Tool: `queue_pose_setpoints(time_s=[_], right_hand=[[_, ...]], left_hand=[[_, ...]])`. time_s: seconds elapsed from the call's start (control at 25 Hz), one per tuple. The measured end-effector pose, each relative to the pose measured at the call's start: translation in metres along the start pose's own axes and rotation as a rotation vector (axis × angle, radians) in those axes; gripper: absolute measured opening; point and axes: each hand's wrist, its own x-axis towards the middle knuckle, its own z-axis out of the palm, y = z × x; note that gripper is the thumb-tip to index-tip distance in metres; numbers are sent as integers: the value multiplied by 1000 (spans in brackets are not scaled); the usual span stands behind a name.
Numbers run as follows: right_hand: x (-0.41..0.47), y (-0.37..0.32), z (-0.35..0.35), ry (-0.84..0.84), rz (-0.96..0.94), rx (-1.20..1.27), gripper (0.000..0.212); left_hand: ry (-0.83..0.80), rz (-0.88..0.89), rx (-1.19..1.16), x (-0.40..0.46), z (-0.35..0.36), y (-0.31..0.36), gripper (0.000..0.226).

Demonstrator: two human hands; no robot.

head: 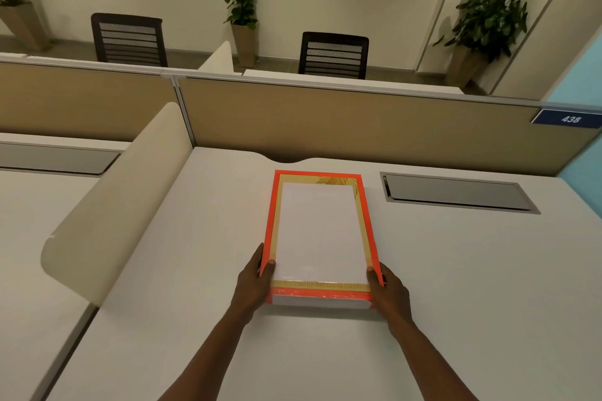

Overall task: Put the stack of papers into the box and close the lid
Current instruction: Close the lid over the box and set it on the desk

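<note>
A flat orange box (pixel 272 205) with a gold, leaf-patterned border lies on the white desk (pixel 472 286), its long side pointing away from me. A white stack of papers (pixel 317 231) rests flat within the gold border. I cannot tell whether the papers lie on the shut lid or inside the box. My left hand (pixel 254 283) grips the box's near left corner, thumb on the paper's corner. My right hand (pixel 391 293) grips the near right corner the same way. A pale band shows along the box's near side under the orange.
A curved cream divider (pixel 114 205) stands on the desk's left edge. A grey cable hatch (pixel 456 194) is set into the desk right of the box. A tan partition (pixel 325 120) with a blue "438" label (pixel 570 119) runs behind. Chairs and potted plants stand beyond.
</note>
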Motion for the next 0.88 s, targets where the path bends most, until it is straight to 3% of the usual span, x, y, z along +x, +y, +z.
queue_pose_setpoints(time_s=[0.32, 0.52, 0.88], right_hand=[[-22, 15, 6, 38, -41, -18, 57], [-30, 22, 7, 10, -101, -113, 62], [-41, 23, 3, -99, -146, -58, 78]], left_hand=[[76, 96, 99, -24, -1, -18, 53], [153, 147, 103, -32, 4, -23, 48], [182, 150, 137, -28, 0, -33, 48]])
